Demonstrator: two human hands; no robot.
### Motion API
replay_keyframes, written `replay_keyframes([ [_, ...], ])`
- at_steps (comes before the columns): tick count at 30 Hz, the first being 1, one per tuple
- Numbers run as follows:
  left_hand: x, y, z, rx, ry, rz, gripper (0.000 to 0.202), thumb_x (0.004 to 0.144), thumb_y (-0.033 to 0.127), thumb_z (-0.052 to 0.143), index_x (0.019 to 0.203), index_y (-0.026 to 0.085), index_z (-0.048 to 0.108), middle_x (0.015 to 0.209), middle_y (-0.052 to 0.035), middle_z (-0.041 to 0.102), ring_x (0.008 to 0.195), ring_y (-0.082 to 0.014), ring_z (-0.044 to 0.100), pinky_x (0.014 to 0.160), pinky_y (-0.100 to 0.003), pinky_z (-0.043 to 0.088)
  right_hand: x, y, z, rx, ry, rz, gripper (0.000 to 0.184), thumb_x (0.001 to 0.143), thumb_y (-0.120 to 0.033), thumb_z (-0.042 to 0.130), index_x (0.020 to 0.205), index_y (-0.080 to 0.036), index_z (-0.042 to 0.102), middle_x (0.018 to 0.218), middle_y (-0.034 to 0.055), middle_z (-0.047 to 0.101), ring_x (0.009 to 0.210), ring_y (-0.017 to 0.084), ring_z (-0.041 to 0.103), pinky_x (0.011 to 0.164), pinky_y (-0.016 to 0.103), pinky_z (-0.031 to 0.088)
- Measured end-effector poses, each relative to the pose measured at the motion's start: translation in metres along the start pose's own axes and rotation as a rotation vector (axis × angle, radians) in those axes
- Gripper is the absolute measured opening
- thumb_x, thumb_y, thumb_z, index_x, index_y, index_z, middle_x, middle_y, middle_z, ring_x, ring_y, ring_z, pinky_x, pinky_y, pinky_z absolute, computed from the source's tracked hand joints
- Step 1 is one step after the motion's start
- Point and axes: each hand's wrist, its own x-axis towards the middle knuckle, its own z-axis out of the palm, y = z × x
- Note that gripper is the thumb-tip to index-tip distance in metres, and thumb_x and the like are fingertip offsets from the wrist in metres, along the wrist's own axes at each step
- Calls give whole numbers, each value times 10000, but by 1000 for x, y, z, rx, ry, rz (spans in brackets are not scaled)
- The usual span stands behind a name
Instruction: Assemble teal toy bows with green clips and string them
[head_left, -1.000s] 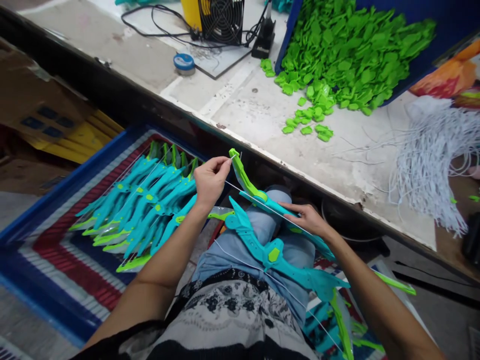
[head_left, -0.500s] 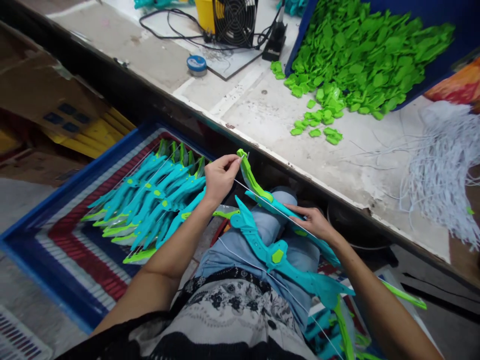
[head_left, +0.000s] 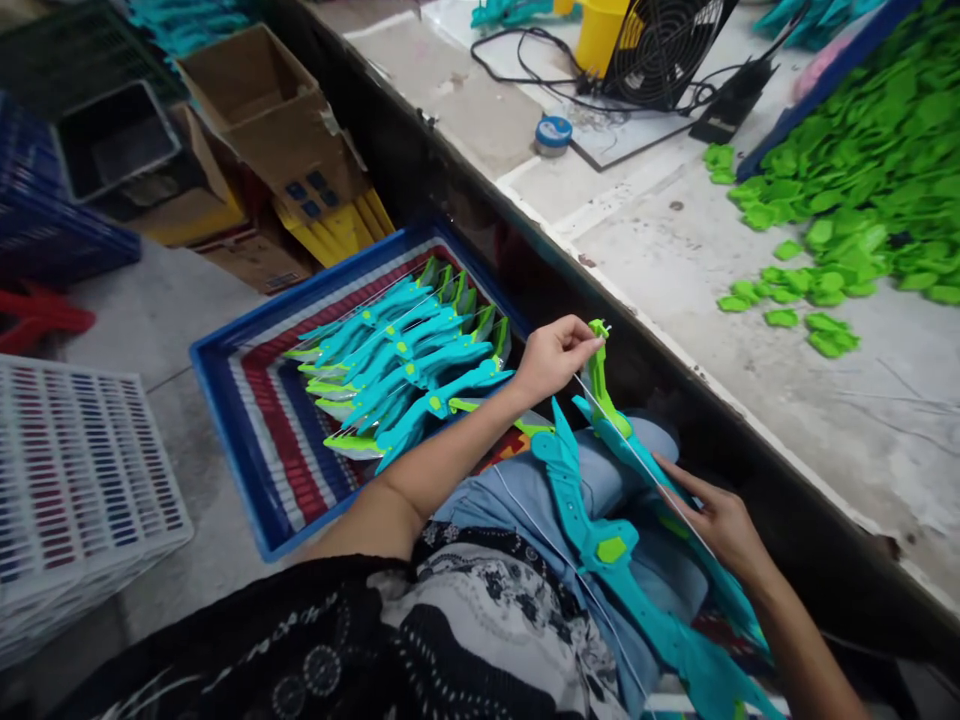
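Observation:
A teal toy bow [head_left: 637,455] with a bright green limb [head_left: 598,380] lies across my knees, its green end pointing away from me. At that tip my left hand [head_left: 556,358] is closed in a pinch on the white bowstring [head_left: 637,462]; the knot or loop is too small to make out. My right hand [head_left: 716,520] grips the bow's teal body lower down, fingers along its side and beside the taut string. A second toy bow [head_left: 592,535], teal with a green hexagonal piece, rests on my lap nearer my body, its string slack.
Several finished-looking toy bows [head_left: 405,350] lie in a blue-rimmed tray [head_left: 232,440] at left. A white crate [head_left: 82,470] and cardboard box [head_left: 262,110] stand beyond. The workbench [head_left: 637,215] holds green parts [head_left: 855,230], a fan [head_left: 667,45] and a blue tin [head_left: 553,133].
My view has swung left, so the tray and bench appear farther right and the white crate has come into sight. Both hands keep their places on the bow; the left still pinches at its tip.

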Motion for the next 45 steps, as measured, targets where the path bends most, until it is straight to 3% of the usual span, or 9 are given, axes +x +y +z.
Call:
replay_keyframes([
  [6,5,-2,-11,-3,30,1,245,753,362,691,760,160,554,506,58,535,456,-66,489,473,-187,350,2,-13,0,-31,1,-14,456,840,-435,563,1228,-207,635,1138,61,687,930,243,706,793,294,579],
  [10,7,5,-17,-30,-95,-50,300,744,319,700,970,158,585,497,73,538,424,-66,463,450,-187,336,0,-20,4,-33,9,-23,431,863,-407,541,1244,-225,622,1144,59,690,941,238,700,788,302,574],
  [14,4,5,-21,-39,-127,-78,261,745,341,699,900,144,626,486,61,535,409,-62,425,428,-191,329,5,-28,-3,-44,-3,-56,386,872,-398,545,1211,-239,642,1110,64,703,959,229,684,819,325,563],
  [20,-4,5,-15,-23,-92,-55,247,745,356,700,892,166,643,482,61,535,418,-64,439,446,-196,339,82,-88,-32,-78,337,-258,303,891,-342,540,1144,-229,663,994,73,670,894,181,643,815,335,533],
  [26,-9,8,-17,-70,-115,-78,332,732,411,694,915,145,619,499,72,535,434,-64,466,462,-192,351,159,-147,-24,182,244,-387,180,823,-331,624,897,-194,712,810,13,687,732,134,624,663,263,507],
  [32,-14,4,-23,-88,-73,-143,325,761,397,662,946,134,610,517,74,514,444,-57,454,475,-186,344,165,-152,-17,129,226,-259,193,805,-379,631,799,-192,678,714,4,664,617,125,582,584,254,467],
  [35,-18,4,-26,12,-30,-150,311,786,423,632,946,157,615,552,59,529,488,-82,504,514,-203,377,164,-159,-16,-20,212,-351,187,834,-366,583,799,-194,647,725,8,644,625,126,567,595,260,454],
  [40,-26,9,-30,390,137,100,162,788,348,648,824,190,645,915,-46,627,905,-182,593,807,-279,455,177,-159,-28,-152,298,-433,199,843,-387,561,777,-209,622,708,15,614,597,125,535,570,266,416],
  [45,-30,14,-14,261,17,216,240,814,75,464,844,206,663,895,-38,654,890,-160,599,901,-291,444,188,-155,-47,2,484,-305,265,881,-445,511,829,-208,616,724,36,604,630,140,553,608,279,435],
])
